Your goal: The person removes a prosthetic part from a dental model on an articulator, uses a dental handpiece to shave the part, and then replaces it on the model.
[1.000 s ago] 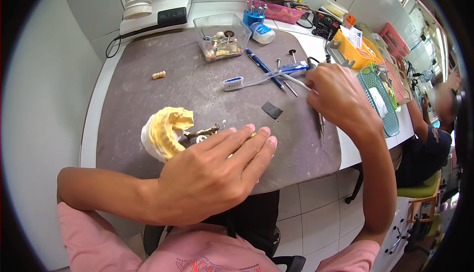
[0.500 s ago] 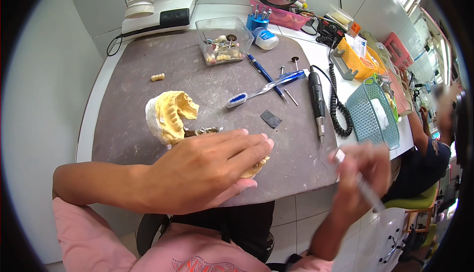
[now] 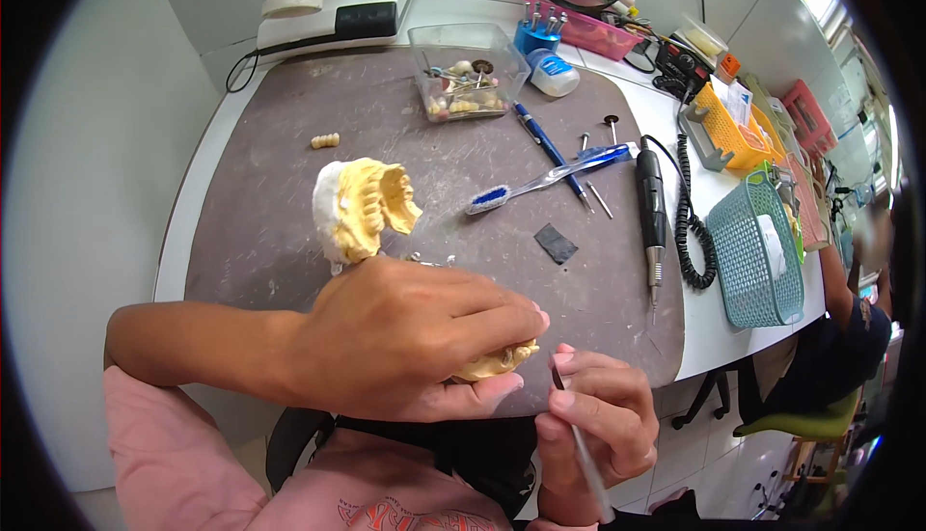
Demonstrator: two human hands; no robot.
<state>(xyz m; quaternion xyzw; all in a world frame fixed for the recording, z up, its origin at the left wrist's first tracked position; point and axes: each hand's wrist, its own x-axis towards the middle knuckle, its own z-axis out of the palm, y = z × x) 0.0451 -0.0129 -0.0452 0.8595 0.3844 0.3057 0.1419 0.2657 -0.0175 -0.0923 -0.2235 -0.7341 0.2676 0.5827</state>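
My left hand [image 3: 410,338] is closed over a yellow plaster dental cast [image 3: 495,364], of which only the right end shows past my fingers. A second, upright cast [image 3: 365,211], yellow on a white base, stands just behind that hand; bits of metal beside it are mostly covered. Between the fingertips of my right hand [image 3: 600,422] is a slim grey metal hand tool [image 3: 586,463]. Its dark tip points up and lies just right of the held cast, apart from it. What kind of tool it is I cannot make out.
Beyond lie a small tooth-coloured bridge [image 3: 326,140], a clear box [image 3: 463,87] of burs and teeth, a toothbrush [image 3: 550,184], a blue pen [image 3: 550,150] and a dark square [image 3: 556,244]. A handpiece [image 3: 652,213] and blue basket [image 3: 757,261] stand right; a co-worker [image 3: 830,348] sits beyond.
My right hand has come left and down with the tool, close to the held cast. The upright cast has turned a little. The whole view has shifted slightly.
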